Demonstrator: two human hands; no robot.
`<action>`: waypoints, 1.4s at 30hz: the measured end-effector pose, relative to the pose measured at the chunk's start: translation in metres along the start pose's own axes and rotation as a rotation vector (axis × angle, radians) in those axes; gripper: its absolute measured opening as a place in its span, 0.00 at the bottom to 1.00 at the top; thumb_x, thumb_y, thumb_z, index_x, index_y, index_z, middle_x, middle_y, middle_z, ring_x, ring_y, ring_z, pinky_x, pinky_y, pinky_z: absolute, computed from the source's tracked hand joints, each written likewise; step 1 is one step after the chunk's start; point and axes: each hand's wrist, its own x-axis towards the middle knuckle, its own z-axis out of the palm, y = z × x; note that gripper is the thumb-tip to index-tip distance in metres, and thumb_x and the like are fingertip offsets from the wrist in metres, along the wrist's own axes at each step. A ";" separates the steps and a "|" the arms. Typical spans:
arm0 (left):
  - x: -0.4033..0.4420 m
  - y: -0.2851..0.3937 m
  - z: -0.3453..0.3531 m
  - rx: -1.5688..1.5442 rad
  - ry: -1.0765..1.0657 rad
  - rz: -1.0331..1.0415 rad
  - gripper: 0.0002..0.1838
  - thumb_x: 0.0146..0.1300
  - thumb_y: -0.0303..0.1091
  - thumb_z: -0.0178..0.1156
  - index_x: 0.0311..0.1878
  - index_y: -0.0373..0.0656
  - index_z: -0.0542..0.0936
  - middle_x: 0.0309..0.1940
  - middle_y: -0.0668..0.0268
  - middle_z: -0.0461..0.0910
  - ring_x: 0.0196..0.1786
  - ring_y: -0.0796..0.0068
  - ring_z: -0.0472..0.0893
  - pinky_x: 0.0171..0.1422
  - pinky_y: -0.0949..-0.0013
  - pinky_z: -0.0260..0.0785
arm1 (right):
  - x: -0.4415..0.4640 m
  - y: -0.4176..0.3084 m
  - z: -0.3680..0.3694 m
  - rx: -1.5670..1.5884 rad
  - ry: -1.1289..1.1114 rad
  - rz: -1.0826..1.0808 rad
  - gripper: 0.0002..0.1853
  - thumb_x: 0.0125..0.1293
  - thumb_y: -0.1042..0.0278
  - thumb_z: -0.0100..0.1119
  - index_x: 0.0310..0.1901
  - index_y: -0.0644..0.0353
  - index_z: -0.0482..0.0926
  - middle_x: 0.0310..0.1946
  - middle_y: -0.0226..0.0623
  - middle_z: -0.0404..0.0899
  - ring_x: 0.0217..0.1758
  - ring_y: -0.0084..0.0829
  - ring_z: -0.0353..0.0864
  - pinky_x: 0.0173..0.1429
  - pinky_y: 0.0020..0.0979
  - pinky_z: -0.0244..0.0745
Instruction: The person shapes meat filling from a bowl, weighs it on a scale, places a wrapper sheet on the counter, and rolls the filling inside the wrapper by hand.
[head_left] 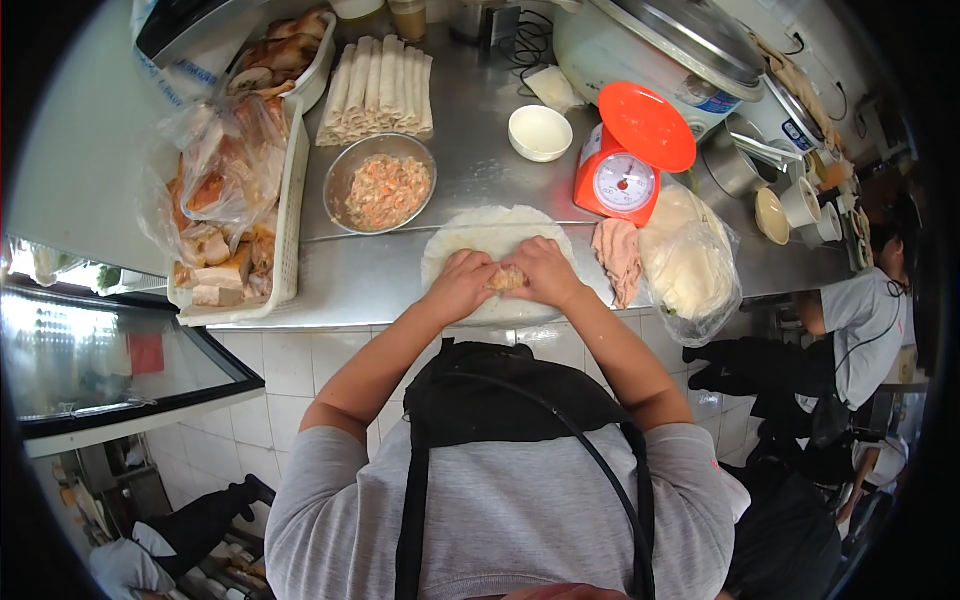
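A round, thin white wrapper (488, 222) lies flat on the steel counter in front of me. On it sits a small mound of orange-flecked filling (507, 279). My left hand (463, 284) and my right hand (546, 272) press this mound from either side, fingers curled in against it. Just beyond my left hand stands a metal bowl (343, 160) with more of the same filling. Behind the bowl, finished rolls (376, 85) are stacked in rows. To the right of my right hand lies a pink cloth (617, 262).
A white basket (290, 235) of roasted meat stands left. On the right are an orange scale (625, 185), bagged wrappers (690, 250) and a large lidded cooker (640, 50). A small white bowl (540, 134) stands behind the wrapper. Another person (870, 330) stands at right.
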 end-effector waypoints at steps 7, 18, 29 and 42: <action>-0.002 0.016 0.006 -0.118 0.249 -0.074 0.18 0.53 0.31 0.59 0.48 0.38 0.75 0.46 0.59 0.72 0.52 0.57 0.68 0.57 0.60 0.60 | -0.003 -0.018 0.002 0.078 0.123 -0.074 0.12 0.46 0.61 0.64 0.33 0.52 0.78 0.34 0.31 0.72 0.43 0.36 0.68 0.49 0.36 0.61; -0.006 0.009 -0.008 0.082 0.079 -0.072 0.24 0.50 0.34 0.60 0.53 0.41 0.71 0.53 0.63 0.66 0.57 0.59 0.63 0.60 0.57 0.53 | 0.002 -0.027 0.001 -0.037 0.035 0.053 0.20 0.45 0.59 0.66 0.41 0.55 0.77 0.42 0.35 0.71 0.48 0.38 0.66 0.51 0.37 0.59; -0.004 0.014 -0.012 0.089 0.184 -0.081 0.31 0.41 0.42 0.68 0.52 0.43 0.73 0.46 0.67 0.69 0.52 0.63 0.65 0.56 0.60 0.55 | 0.003 -0.022 -0.018 -0.029 0.000 0.091 0.24 0.39 0.57 0.69 0.42 0.54 0.79 0.42 0.34 0.71 0.52 0.37 0.64 0.55 0.37 0.57; 0.001 0.027 0.001 0.021 0.299 -0.049 0.17 0.51 0.36 0.60 0.47 0.48 0.78 0.44 0.67 0.71 0.50 0.63 0.67 0.54 0.58 0.55 | -0.003 -0.019 -0.012 0.079 0.076 0.034 0.15 0.44 0.62 0.66 0.36 0.53 0.77 0.36 0.32 0.72 0.46 0.37 0.67 0.51 0.37 0.59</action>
